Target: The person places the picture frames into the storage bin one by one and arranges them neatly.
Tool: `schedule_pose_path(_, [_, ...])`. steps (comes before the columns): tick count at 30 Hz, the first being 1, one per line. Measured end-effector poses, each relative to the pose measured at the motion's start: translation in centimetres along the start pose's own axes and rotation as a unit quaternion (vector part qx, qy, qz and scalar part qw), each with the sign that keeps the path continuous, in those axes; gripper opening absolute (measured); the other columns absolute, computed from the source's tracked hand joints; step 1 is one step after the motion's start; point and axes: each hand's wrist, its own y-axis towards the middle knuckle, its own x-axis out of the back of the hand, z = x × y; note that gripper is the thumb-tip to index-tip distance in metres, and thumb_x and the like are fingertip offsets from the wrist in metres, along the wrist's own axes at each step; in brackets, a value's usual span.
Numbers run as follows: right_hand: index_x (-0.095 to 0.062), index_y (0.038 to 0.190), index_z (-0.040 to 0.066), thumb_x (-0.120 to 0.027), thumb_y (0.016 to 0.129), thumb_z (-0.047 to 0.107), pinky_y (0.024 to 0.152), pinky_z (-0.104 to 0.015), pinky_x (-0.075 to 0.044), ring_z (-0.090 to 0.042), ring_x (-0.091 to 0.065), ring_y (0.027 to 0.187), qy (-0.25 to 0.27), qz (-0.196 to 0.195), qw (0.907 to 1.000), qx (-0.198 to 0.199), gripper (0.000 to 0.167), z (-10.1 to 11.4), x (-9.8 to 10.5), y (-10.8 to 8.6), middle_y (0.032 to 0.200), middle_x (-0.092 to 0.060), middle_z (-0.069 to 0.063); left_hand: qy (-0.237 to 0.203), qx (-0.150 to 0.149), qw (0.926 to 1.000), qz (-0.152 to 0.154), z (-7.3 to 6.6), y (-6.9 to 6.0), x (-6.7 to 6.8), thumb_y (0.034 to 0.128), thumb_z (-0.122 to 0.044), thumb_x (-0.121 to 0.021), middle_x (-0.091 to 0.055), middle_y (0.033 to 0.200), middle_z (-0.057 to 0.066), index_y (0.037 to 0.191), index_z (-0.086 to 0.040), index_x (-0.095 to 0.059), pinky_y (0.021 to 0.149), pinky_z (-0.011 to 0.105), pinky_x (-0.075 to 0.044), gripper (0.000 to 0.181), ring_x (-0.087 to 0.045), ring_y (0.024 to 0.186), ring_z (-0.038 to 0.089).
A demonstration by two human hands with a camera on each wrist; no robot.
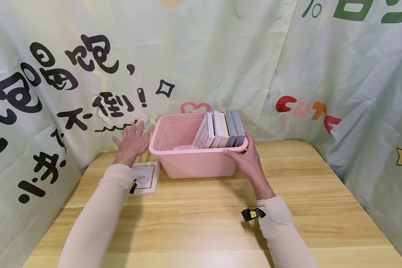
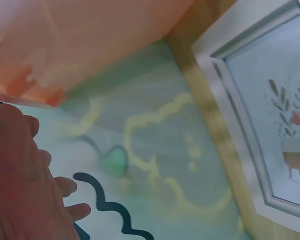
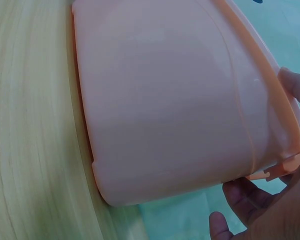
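Note:
A pink plastic bin (image 1: 197, 165) stands on the table, with several thin upright slabs (image 1: 221, 134), like books or frames, leaning in its right half. At the bin's right end, my right hand (image 1: 248, 158) grips the rim, its thumb on the front side and its fingers curled round the end. My left hand (image 1: 132, 141) hovers beside the bin's left end, fingers spread and holding nothing; the left wrist view shows it apart from the wall curtain or close to it, I cannot tell which. Below my left wrist lies a white picture frame (image 1: 146, 176) with a plant print, partly covered by the sleeve.
The wooden table (image 1: 201, 223) reaches back to a pale printed curtain (image 1: 221, 56) that hangs behind and on both sides. The bin stands near the table's back edge. A black wrist device (image 1: 253, 214) sits on the right sleeve.

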Motion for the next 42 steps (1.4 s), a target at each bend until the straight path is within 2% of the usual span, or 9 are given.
schedule_pose_path(3, [-0.007,0.155,0.033,-0.078,0.073,0.054,0.110,-0.046,-0.036,-0.027,-0.041,0.138,0.000,-0.001,1.0000,0.001,0.111,0.0,0.0,0.0,0.157,-0.030,-0.008,0.003,0.004,1.0000,-0.001,0.4,0.0,-0.4,0.0960,-0.061,-0.004,0.004,0.163,0.018,0.157,-0.022,-0.001,0.103,0.079,0.007,0.072,0.001,0.147,0.048])
schedule_pose_path(10, [-0.007,0.155,0.033,-0.078,0.072,0.055,0.111,-0.046,-0.036,-0.027,-0.040,0.138,0.004,0.002,1.0000,-0.003,0.112,0.1,-0.1,-0.1,0.157,-0.030,-0.008,0.013,0.006,0.9999,0.001,1.1,-0.2,-1.2,0.0920,-0.069,0.000,0.003,0.162,0.019,0.157,-0.023,-0.001,0.102,0.079,0.007,0.079,0.000,0.146,0.050])
schedule_pose_path(15, [-0.008,0.155,0.031,-0.079,0.071,0.054,0.110,-0.046,-0.036,-0.027,-0.041,0.137,0.005,0.000,1.0000,-0.005,0.112,0.0,0.0,0.0,0.157,-0.031,-0.007,0.010,-0.002,0.9999,-0.001,1.3,-0.5,-2.1,0.0952,-0.065,-0.005,0.000,0.162,0.020,0.157,-0.021,-0.005,0.103,0.079,0.005,0.076,-0.003,0.145,0.051])
schedule_pose_path(20, [-0.008,0.156,0.030,-0.078,0.072,0.054,0.110,-0.046,-0.036,-0.027,-0.040,0.138,0.003,0.001,1.0000,-0.003,0.112,0.0,0.0,-0.1,0.157,-0.030,-0.008,0.018,-0.003,0.9996,0.022,1.8,-0.8,-3.4,0.0960,-0.064,-0.008,-0.002,0.162,0.022,0.157,-0.019,-0.006,0.102,0.080,0.001,0.076,-0.004,0.145,0.051])
schedule_pose_path(25, [-0.007,0.155,0.033,-0.078,0.072,0.055,0.110,-0.046,-0.036,-0.026,-0.040,0.138,-0.001,0.001,1.0000,-0.004,0.111,0.0,0.0,0.0,0.157,-0.030,-0.007,0.023,-0.003,0.9989,0.042,2.0,-1.0,-4.7,0.0967,-0.062,-0.012,-0.002,0.162,0.021,0.157,-0.021,-0.005,0.101,0.082,-0.003,0.074,-0.004,0.145,0.052])
schedule_pose_path(30, [-0.007,0.156,0.031,-0.078,0.072,0.055,0.111,-0.046,-0.036,-0.027,-0.040,0.138,0.000,0.002,1.0000,0.000,0.112,0.0,0.0,0.0,0.157,-0.030,-0.008,0.018,0.000,0.9986,0.050,2.1,-1.4,-6.0,0.0971,-0.061,-0.019,-0.001,0.162,0.020,0.157,-0.021,-0.007,0.102,0.081,-0.005,0.073,-0.002,0.145,0.052])
schedule_pose_path(34, [-0.007,0.156,0.031,-0.079,0.072,0.054,0.110,-0.046,-0.036,-0.027,-0.041,0.137,0.004,0.002,1.0000,-0.002,0.112,0.1,0.0,-0.1,0.157,-0.030,-0.008,0.019,0.003,0.9980,0.061,2.1,-1.8,-6.7,0.0938,-0.070,-0.015,0.000,0.162,0.020,0.157,-0.022,-0.006,0.101,0.082,-0.004,0.079,0.000,0.145,0.053])
schedule_pose_path(42, [-0.007,0.155,0.033,-0.079,0.072,0.054,0.110,-0.046,-0.036,-0.026,-0.041,0.137,0.002,0.003,1.0000,-0.001,0.112,0.2,0.0,-0.1,0.157,-0.030,-0.007,0.028,0.009,0.9966,0.076,2.3,-2.2,-7.9,0.0901,-0.076,-0.012,0.001,0.162,0.020,0.157,-0.027,-0.001,0.100,0.083,-0.004,0.084,0.004,0.145,0.053])
